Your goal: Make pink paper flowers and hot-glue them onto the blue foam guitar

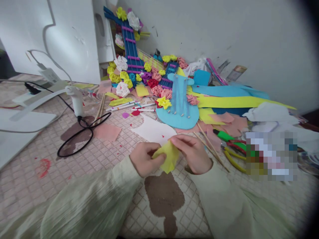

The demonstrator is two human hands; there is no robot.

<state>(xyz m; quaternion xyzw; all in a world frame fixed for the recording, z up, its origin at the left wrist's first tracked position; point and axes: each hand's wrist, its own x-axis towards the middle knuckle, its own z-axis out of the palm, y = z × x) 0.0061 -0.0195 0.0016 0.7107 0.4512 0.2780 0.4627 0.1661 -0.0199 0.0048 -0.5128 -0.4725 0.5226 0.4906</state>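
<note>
A piece of yellow crepe paper [169, 157] is pinched between my two hands above the near middle of the table. My left hand [147, 159] grips its left side, thumb lying over the paper. With thumb and fingertips, my right hand [193, 152] holds the upper right corner. Just beyond them lies a white paper cutout [153, 128]. Farther back sits a light blue lyre-like shape [189, 122] with strings and pins. Behind it stands a dark blue guitar-like form [131, 49], surrounded by crumpled paper flowers in yellow, white, pink and red.
On the left are a white glue gun [75, 101], its looped black cable [74, 154] and a power strip [32, 96]. Pliers with yellow handles [234, 161] lie right, near wooden sticks [211, 147]. Yellow and blue paper strips [239, 102] stretch along the back right.
</note>
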